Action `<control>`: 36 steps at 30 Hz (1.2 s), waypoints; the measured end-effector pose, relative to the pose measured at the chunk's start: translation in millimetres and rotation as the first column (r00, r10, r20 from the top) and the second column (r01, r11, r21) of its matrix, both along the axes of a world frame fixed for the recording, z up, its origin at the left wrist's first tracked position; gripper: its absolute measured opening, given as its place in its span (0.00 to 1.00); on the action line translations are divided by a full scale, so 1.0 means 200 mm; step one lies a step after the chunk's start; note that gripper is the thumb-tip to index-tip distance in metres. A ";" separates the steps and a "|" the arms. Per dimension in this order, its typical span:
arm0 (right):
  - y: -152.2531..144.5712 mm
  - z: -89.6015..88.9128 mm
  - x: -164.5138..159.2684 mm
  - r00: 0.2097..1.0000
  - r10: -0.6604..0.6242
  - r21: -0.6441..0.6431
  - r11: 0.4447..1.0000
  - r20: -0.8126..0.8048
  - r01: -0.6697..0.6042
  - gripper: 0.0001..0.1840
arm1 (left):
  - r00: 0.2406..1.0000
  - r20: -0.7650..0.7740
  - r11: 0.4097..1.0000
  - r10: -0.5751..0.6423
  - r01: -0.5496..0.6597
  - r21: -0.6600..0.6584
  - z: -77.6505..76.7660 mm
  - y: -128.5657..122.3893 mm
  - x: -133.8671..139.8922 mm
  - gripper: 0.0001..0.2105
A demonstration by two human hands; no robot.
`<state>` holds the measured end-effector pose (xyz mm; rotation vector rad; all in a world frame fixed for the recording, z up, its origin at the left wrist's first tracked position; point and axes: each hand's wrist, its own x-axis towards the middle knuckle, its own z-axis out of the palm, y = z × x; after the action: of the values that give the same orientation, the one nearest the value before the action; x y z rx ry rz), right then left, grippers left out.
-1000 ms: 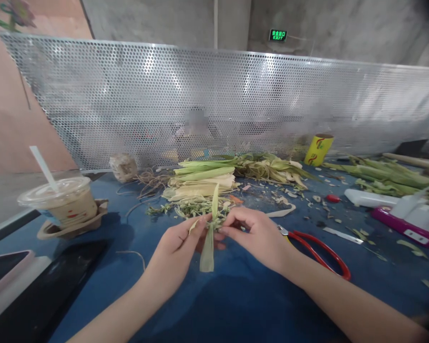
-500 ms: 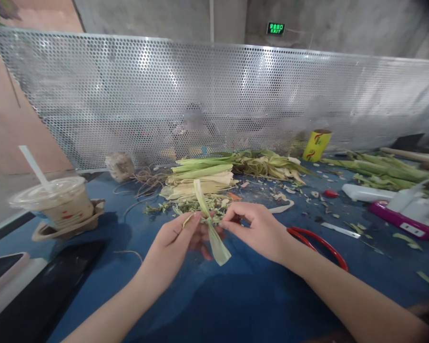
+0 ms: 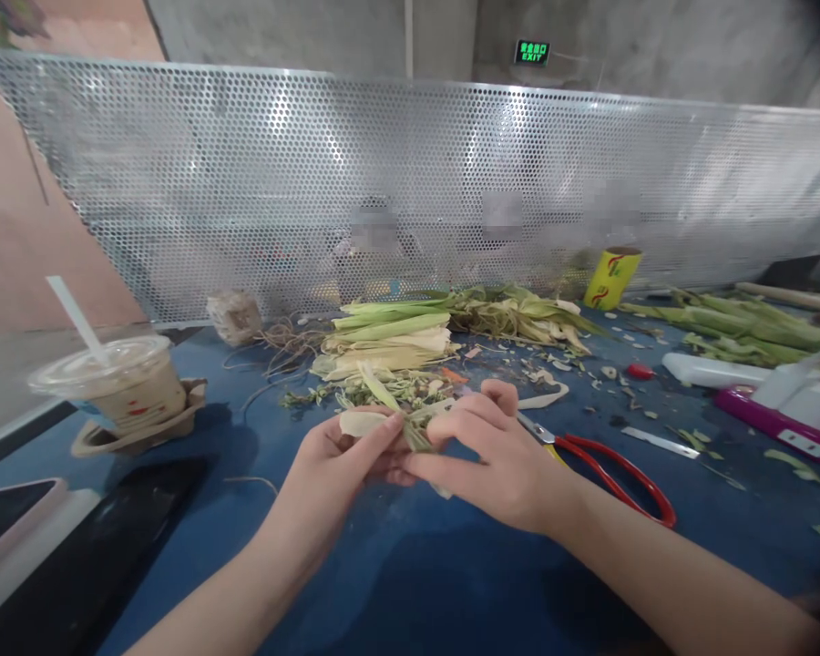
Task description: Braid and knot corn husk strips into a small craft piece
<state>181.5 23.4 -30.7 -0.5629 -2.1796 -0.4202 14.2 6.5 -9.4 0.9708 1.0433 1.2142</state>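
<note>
Left grip (image 3: 338, 463) and right grip (image 3: 509, 463) pinch one husk bundle (image 3: 416, 432) near one cutter (image 3: 567, 444).

So it's just one head-worn cam, facing forward and down: left hand (image 3: 345, 453) and right hand (image 3: 502, 456) pretty close over the desk (image 3: 375, 569), perforated screen (image 3: 246, 187) further back.

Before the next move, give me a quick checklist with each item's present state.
1. Left hand on the pale husk strip: ok.
2. Right hand at the same piece: ok.
3. Whole strip in sight: not ok, the hands cover part.
4. Binding tight: cannot tell.
5. Red-handled scissors apart from the right hand: cannot tell, the blades end close behind it.
6. Drink cup seated in its cardboard carrier: ok.
</note>
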 end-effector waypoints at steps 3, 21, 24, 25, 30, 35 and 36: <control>-0.01 0.01 0.00 0.994 0.101 -0.044 0.994 0.046 -0.099 0.10 | 0.999 0.016 0.998 0.048 -0.048 -0.029 0.01 -0.01 0.01 0.11; 0.04 0.01 0.00 0.969 0.138 -0.284 0.939 -0.206 -0.194 0.08 | 0.950 -0.222 0.975 0.218 -0.202 0.092 -0.02 -0.01 0.03 0.07; 0.04 0.01 0.00 0.956 0.047 -0.527 0.826 -0.290 -0.200 0.08 | 0.935 -0.283 0.977 0.211 -0.191 0.097 -0.01 0.00 0.03 0.06; 0.03 0.02 -0.01 0.946 0.000 -0.598 0.775 -0.324 -0.205 0.07 | 0.931 -0.300 0.977 0.210 -0.187 0.104 -0.01 0.00 0.03 0.05; 0.05 0.03 -0.02 0.877 -0.136 -0.825 0.430 -0.462 -0.368 0.04 | 0.922 -0.337 0.980 0.192 -0.159 0.123 -0.01 0.01 0.02 0.05; 0.08 0.01 -0.03 0.800 -0.172 -0.818 0.150 -0.575 -0.556 0.07 | 0.962 -0.244 0.990 0.124 -0.102 0.102 0.00 0.00 0.02 0.16; 0.08 0.01 -0.03 0.811 -0.167 -0.827 0.156 -0.561 -0.540 0.08 | 0.968 -0.222 0.991 0.120 -0.103 0.089 0.00 -0.01 0.02 0.16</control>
<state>175.3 38.9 -29.4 -0.8892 -1.5957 1.3823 18.7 5.4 -10.2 1.1440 1.2523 1.2639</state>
